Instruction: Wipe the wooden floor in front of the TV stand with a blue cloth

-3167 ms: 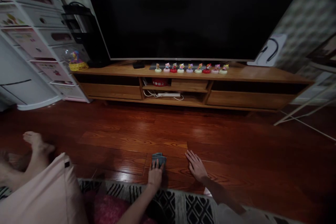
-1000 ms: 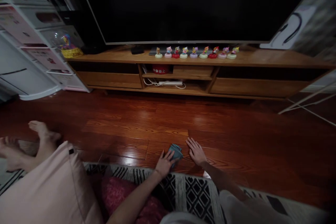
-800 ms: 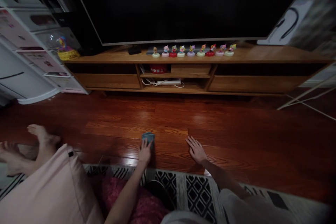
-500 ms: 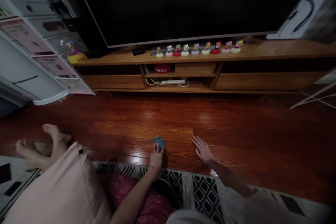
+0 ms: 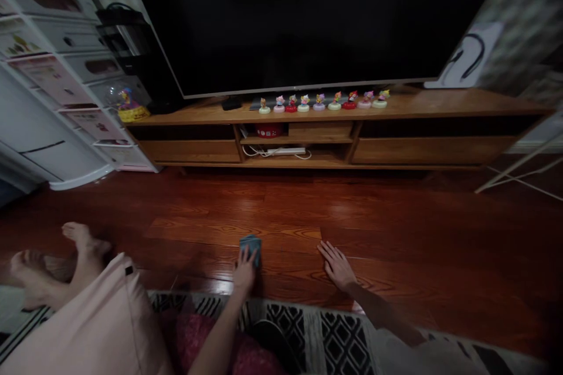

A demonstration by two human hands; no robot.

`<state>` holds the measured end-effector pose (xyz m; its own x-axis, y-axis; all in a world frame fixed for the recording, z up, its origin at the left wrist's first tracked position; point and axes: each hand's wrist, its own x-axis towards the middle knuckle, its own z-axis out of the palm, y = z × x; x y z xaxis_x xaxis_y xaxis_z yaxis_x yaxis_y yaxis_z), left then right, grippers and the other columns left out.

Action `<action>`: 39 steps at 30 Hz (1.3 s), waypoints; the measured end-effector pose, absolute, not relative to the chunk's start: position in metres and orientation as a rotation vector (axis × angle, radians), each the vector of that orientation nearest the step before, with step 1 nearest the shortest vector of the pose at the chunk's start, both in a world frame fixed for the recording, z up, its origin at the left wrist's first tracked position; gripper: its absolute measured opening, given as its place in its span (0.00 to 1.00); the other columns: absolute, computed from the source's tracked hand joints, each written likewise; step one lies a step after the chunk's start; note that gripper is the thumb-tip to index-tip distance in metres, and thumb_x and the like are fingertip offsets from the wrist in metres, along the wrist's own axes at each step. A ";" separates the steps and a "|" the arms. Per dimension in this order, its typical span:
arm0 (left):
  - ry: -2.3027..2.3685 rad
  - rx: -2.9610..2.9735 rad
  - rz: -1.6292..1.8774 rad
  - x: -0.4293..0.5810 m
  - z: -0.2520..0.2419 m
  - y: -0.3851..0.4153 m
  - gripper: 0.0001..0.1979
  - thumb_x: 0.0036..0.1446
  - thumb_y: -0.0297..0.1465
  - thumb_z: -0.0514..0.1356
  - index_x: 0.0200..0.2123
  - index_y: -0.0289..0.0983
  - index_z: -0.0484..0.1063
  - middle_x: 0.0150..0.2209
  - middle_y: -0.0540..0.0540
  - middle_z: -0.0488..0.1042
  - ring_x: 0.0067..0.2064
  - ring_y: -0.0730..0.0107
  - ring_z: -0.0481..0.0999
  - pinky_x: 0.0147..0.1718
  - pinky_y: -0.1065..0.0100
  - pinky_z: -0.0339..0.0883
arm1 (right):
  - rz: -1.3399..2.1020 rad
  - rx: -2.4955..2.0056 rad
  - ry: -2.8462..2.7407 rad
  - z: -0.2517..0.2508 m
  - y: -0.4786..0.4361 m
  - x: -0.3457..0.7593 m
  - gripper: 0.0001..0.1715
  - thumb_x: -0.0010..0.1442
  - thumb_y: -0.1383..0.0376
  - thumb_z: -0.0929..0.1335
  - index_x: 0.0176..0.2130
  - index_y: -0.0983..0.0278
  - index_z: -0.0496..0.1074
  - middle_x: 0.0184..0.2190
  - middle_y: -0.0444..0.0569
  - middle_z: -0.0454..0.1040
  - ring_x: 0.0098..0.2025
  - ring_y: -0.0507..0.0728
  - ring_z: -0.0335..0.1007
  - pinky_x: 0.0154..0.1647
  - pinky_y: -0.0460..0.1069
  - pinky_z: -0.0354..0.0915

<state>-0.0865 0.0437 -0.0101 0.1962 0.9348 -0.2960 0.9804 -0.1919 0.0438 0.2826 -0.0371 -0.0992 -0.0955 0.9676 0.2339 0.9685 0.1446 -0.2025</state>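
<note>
The left hand (image 5: 244, 272) presses flat, fingers open, on a blue cloth (image 5: 250, 242) on the wooden floor (image 5: 417, 246) by the rug (image 5: 334, 334) edge; the right hand (image 5: 338, 268) lies open nearby (drawer labels (image 5: 48, 73) are unreadable).

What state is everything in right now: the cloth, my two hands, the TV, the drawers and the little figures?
blue cloth, lying on the floor, partly under fingertips.
left hand, fingers stretched out, pressing on the blue cloth.
right hand, flat on the floor, palm down, fingers spread, holding nothing.
television, screen dark.
drawers, shut.
figurines, upright in a row on the stand.
</note>
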 end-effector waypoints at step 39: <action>1.675 2.341 -0.395 -0.083 -0.010 0.014 0.44 0.55 0.28 0.56 0.73 0.32 0.41 0.74 0.33 0.37 0.74 0.52 0.39 0.69 0.48 0.41 | 0.502 -1.794 -2.225 -0.069 -0.021 0.065 0.50 0.52 0.68 0.65 0.72 0.59 0.51 0.74 0.48 0.43 0.75 0.62 0.36 0.72 0.62 0.45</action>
<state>-0.0827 0.0138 -0.0101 0.3083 0.8843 -0.3506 0.9478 -0.3169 0.0340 0.0651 -0.0214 -0.0686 -0.2180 0.9756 -0.0282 0.8933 0.1877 -0.4085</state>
